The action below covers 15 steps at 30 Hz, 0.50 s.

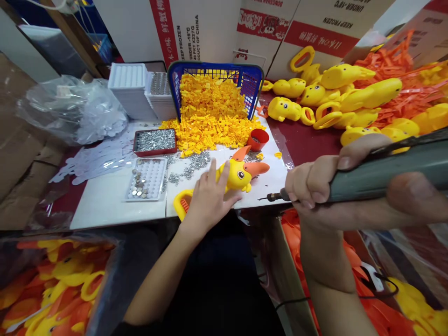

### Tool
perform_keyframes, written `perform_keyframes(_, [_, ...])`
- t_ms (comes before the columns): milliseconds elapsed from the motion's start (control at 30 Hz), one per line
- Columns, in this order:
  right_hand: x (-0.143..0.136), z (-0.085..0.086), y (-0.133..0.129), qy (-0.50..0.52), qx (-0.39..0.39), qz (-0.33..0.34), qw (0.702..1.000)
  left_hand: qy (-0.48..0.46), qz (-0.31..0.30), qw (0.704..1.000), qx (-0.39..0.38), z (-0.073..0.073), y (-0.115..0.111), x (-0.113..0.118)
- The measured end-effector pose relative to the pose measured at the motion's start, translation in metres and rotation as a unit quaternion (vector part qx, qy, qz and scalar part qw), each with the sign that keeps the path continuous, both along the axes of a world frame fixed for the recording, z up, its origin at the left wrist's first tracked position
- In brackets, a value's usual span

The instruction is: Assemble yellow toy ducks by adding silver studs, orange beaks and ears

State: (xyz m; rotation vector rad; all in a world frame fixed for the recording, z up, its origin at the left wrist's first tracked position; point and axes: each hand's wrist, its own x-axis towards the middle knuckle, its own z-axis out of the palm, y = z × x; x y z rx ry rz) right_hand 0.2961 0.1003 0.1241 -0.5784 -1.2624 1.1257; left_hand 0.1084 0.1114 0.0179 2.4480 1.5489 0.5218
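Observation:
On the white work surface lies a yellow toy duck [238,176] with an open orange beak and a ring handle. My left hand [210,198] rests over its body, fingers and thumb spread across it and holding it against the surface. The palm hides the toy's middle. At the right, my right hand [315,186] is wrapped round a grey-green electric screwdriver [378,170]. Its thin bit points left, near the table's front edge and apart from the duck. Close to the duck's beak stands a small red cup [258,139].
A blue basket [251,93] spills small yellow parts [213,130]. Left of it are a red tray of screws [156,141], a white tray with metal discs [146,179] and stacked white trays [129,88]. More yellow toys [285,108] lie right. Bins of parts [66,284] flank my lap.

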Motion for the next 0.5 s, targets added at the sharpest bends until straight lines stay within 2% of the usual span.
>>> perform_keyframes(67, [-0.003,-0.002,0.004,0.033,0.011,-0.047,0.998,0.049,0.015,0.998,-0.025,-0.002,-0.003,0.005])
perform_keyframes(133, [-0.006,-0.005,0.011,0.049,0.01,-0.077,0.996,0.073,0.032,0.997,-0.015,-0.004,-0.014,0.01])
perform_keyframes(300, [-0.015,-0.018,0.031,0.045,0.018,-0.077,0.996,0.082,0.063,0.994,0.025,-0.006,-0.039,0.011])
perform_keyframes(500, [-0.023,-0.024,0.042,0.044,0.007,-0.084,0.995,0.093,0.063,0.993,0.023,-0.003,-0.04,0.01])
